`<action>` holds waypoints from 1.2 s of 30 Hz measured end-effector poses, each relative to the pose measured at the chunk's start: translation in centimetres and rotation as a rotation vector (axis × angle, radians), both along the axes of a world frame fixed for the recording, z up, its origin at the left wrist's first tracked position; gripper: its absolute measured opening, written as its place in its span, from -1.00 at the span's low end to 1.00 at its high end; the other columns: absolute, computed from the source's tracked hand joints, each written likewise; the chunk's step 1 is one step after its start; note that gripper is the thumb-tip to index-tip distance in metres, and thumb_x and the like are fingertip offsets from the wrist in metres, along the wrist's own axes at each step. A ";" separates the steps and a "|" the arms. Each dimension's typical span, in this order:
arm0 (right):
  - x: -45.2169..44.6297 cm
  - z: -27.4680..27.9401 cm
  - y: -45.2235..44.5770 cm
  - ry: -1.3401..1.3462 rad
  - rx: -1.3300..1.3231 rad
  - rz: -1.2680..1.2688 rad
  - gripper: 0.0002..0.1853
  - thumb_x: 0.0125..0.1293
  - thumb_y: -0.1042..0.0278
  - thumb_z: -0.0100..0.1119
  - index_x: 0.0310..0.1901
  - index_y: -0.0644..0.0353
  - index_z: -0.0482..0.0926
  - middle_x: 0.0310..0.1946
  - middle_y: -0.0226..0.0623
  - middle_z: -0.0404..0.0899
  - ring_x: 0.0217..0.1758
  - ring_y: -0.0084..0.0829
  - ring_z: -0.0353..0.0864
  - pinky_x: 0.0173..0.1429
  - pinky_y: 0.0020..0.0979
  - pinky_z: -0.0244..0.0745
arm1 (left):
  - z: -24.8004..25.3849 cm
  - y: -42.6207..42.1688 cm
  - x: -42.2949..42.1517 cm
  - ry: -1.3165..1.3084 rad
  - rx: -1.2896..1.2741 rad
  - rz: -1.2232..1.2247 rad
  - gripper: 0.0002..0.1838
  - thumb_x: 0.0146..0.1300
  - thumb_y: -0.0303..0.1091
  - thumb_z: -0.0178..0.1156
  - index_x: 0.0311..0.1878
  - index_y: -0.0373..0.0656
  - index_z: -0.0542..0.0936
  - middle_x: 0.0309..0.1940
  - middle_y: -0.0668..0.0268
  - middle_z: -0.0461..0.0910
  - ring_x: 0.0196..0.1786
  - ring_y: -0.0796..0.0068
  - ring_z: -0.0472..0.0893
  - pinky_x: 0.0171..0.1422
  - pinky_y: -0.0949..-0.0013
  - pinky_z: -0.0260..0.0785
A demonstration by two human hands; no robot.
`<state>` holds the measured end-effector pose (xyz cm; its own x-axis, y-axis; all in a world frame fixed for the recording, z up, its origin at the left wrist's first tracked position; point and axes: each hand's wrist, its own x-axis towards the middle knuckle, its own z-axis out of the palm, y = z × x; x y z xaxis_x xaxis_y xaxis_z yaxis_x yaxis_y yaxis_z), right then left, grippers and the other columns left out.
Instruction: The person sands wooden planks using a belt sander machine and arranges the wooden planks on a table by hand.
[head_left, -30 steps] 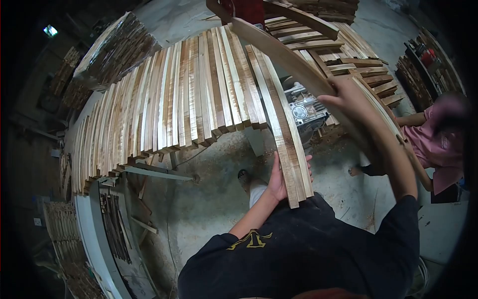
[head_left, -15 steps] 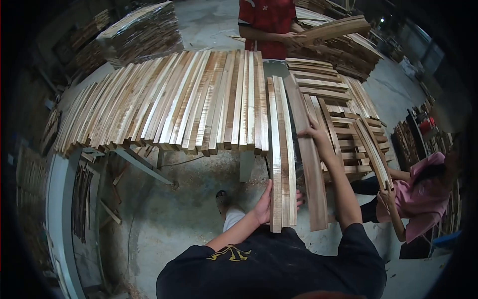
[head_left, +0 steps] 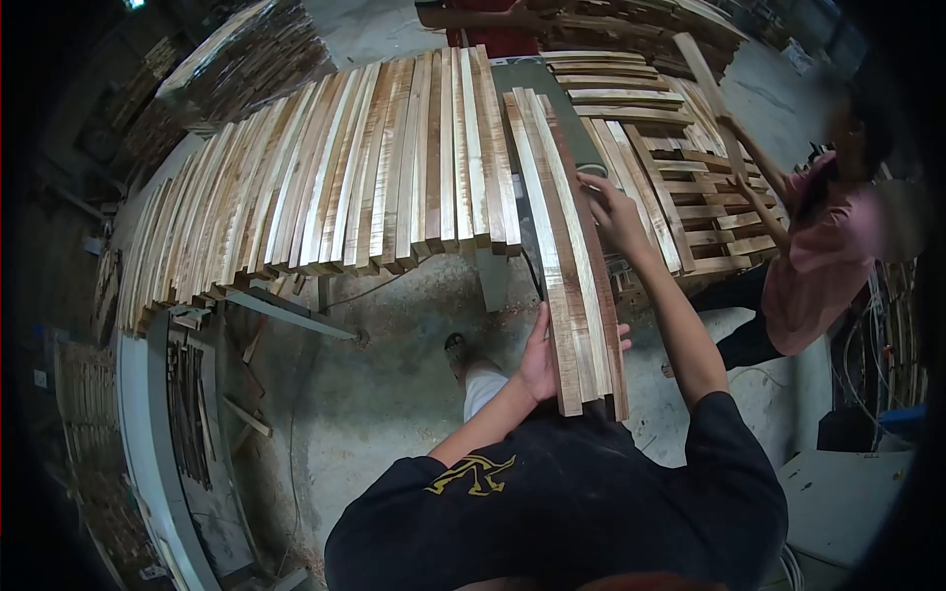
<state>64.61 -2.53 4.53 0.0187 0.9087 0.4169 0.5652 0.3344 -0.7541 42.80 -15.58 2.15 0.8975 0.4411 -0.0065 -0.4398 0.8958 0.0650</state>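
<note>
My left hand (head_left: pixel 540 366) is wrapped from below round the near end of several wooden strips (head_left: pixel 564 266), which lie side by side and slope away from me. Its fingertips show past their right side. Outermost on the right is a darker brown strip (head_left: pixel 583 231), flush against the paler ones. My right hand (head_left: pixel 615 212) is at this darker strip's right edge with curled fingers, partly hidden behind the wood. To the left, a long row of wooden strips (head_left: pixel 325 177) stands packed together on a metal-legged table.
Stacked strips (head_left: pixel 705 207) lie crosswise on the right. A co-worker in pink (head_left: pixel 823 236) holds a long strip (head_left: pixel 709 94) there. Another person in red (head_left: pixel 473 18) is at the far side. A wrapped wood stack (head_left: pixel 246 64) stands back left. A table leg (head_left: pixel 493 281) is ahead.
My right hand has brought the darker strip leftward against the others in my left hand. The co-worker in pink has straightened and raised a strip. My view has tilted downward.
</note>
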 end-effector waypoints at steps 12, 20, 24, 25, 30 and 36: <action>-6.1 6.7 -0.4 -0.919 0.349 1.086 -0.26 0.32 -0.49 0.01 -0.22 0.21 0.65 -0.19 -0.17 0.63 0.06 -0.11 0.59 0.22 -0.14 0.47 | -7.3 -4.5 -1.7 0.050 -0.099 -0.026 0.34 0.04 0.73 -0.01 0.59 -0.24 0.03 0.47 -0.15 0.24 0.45 -0.12 0.36 0.51 -0.20 0.23; -11.6 6.3 1.7 -1.262 -0.075 1.520 -0.09 0.18 -0.70 -0.06 -0.48 0.23 0.67 -0.51 -0.09 0.69 -0.26 -0.03 0.76 -0.18 -0.03 0.62 | -4.1 -4.6 -0.8 -0.150 -0.238 -0.013 0.34 0.04 0.78 -0.15 0.64 -0.11 -0.11 0.60 -0.21 -0.11 0.61 -0.25 0.01 0.60 -0.29 0.01; -11.5 10.5 0.0 -1.174 0.356 1.263 -0.09 0.09 -0.74 -0.05 -0.57 0.19 0.62 -0.64 -0.25 0.64 -0.49 -0.10 0.72 -0.39 -0.17 0.59 | -1.8 -3.0 -1.4 0.185 -0.230 -0.103 0.09 0.30 0.57 -0.17 0.61 -0.14 0.00 0.59 -0.16 -0.02 0.59 -0.25 0.07 0.57 -0.35 0.05; -11.0 11.9 -0.5 -1.178 0.349 1.061 -0.12 0.10 -0.71 -0.02 -0.51 0.19 0.59 -0.65 -0.25 0.61 -0.49 -0.13 0.71 -0.38 -0.18 0.58 | -4.7 -3.4 -1.2 -0.181 -0.178 -0.070 0.07 0.31 0.53 -0.10 0.60 -0.15 0.02 0.57 -0.16 0.01 0.59 -0.25 0.08 0.57 -0.31 0.07; -5.3 19.2 -1.3 -0.986 0.029 0.124 -0.37 0.19 -0.41 0.26 -0.17 0.08 0.45 -0.54 -0.31 0.61 -0.47 -0.24 0.68 -0.39 -0.25 0.51 | -5.4 -4.1 -0.6 -0.124 -0.054 -0.083 -0.06 0.42 0.39 -0.08 0.59 -0.17 0.06 0.55 -0.10 0.10 0.58 -0.13 0.16 0.58 -0.11 0.16; -0.2 10.6 -1.0 -0.642 -0.301 -0.162 -0.46 0.47 -0.03 0.10 0.13 0.38 0.37 -0.29 0.18 0.68 -0.18 0.12 0.71 -0.10 0.02 0.57 | -4.9 -4.2 0.5 -0.134 -0.056 -0.042 -0.10 0.46 0.35 -0.14 0.61 -0.13 0.03 0.56 -0.03 0.12 0.59 0.01 0.18 0.58 -0.08 0.19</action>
